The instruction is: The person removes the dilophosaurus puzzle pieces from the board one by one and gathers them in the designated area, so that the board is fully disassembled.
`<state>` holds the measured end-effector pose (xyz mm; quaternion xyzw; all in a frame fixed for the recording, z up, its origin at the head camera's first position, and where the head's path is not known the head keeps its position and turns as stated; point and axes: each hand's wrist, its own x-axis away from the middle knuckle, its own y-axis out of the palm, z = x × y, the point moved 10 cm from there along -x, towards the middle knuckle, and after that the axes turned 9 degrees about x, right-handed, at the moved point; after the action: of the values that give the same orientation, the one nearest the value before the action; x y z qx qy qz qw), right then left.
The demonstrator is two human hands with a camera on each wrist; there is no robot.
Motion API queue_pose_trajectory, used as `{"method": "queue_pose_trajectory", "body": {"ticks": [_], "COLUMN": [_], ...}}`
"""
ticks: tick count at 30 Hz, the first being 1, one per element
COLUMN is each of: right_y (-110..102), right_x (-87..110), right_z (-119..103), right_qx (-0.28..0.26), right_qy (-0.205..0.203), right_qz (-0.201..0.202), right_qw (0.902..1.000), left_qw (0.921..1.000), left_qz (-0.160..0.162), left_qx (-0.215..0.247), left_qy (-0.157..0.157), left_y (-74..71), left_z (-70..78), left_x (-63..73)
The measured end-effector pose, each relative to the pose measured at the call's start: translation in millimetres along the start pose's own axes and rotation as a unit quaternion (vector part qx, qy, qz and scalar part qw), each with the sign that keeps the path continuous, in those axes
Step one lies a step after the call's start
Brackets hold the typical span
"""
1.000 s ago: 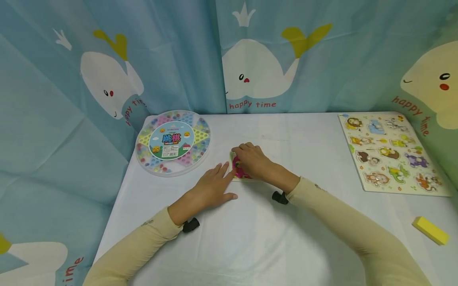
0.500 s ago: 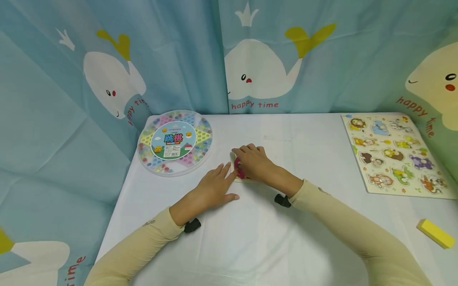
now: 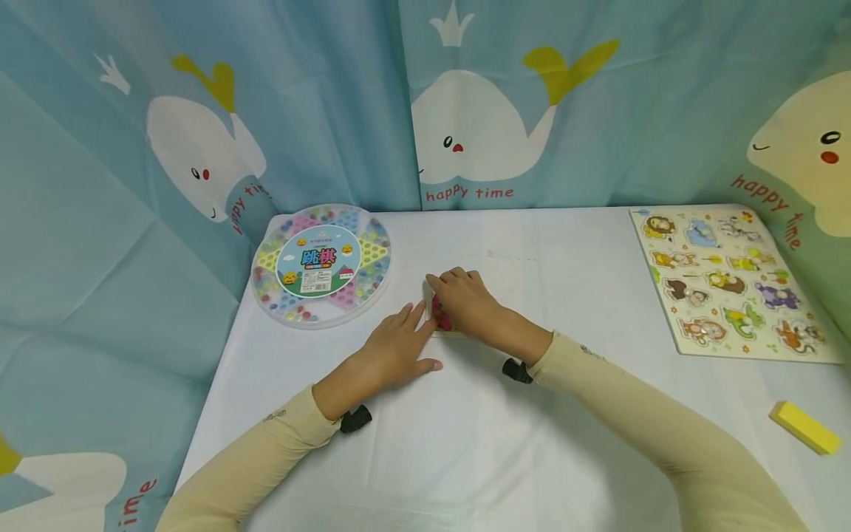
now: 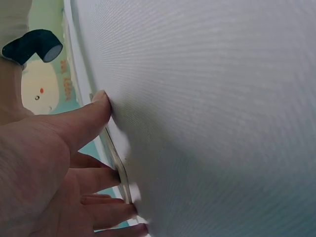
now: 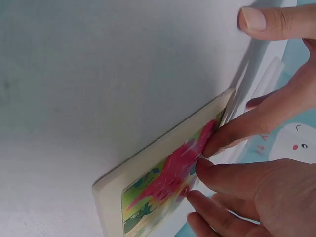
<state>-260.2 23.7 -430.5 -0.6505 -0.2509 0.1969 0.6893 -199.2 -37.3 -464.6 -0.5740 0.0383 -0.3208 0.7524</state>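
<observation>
A small jigsaw board (image 5: 107,185) with a pale wooden rim lies on the white table. Its picture holds a pink dinosaur-like shape (image 5: 170,173) on green and yellow. My left hand (image 3: 388,351) rests with fingers spread at the board's left side, the index fingertip on the pink part and the thumb out on the tabletop. From above, my right hand (image 3: 468,304) covers most of the board. In the right wrist view its thumb and curled fingertips pinch at the edge of a pink puzzle piece, hiding that part of the picture.
At the back left lies a round Chinese checkers box (image 3: 322,266) with coloured beads. An animal peg puzzle (image 3: 734,284) is at the back right, and a yellow block (image 3: 804,427) near the right edge. A whale-print curtain (image 3: 319,111) hangs behind the table (image 3: 452,443).
My right hand has shifted slightly left over the board, covering more of the pink picture. The left hand keeps its place. The whole view sways a little.
</observation>
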Motion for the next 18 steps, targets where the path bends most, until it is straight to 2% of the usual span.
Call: {"method": "queue_pose_trajectory", "body": {"ticks": [12,18], "right_y": [7.3,13.6], "right_x": [-5.1,-8.5], "right_z": [2.8,5.7], "right_qx": [-0.011,-0.029], "right_qy": [0.006,0.004], "right_qz": [-0.082,-0.096], "right_qw": [0.9966,0.9949], "left_qw": [1.0,1.0], "left_qz": [-0.003,-0.003], "left_qx": [-0.003,-0.001], "left_qy": [0.001,-0.003], "left_y": [2.8,2.8], "left_z": [-0.6,-2.3], "left_x": [-2.2,-1.1]}}
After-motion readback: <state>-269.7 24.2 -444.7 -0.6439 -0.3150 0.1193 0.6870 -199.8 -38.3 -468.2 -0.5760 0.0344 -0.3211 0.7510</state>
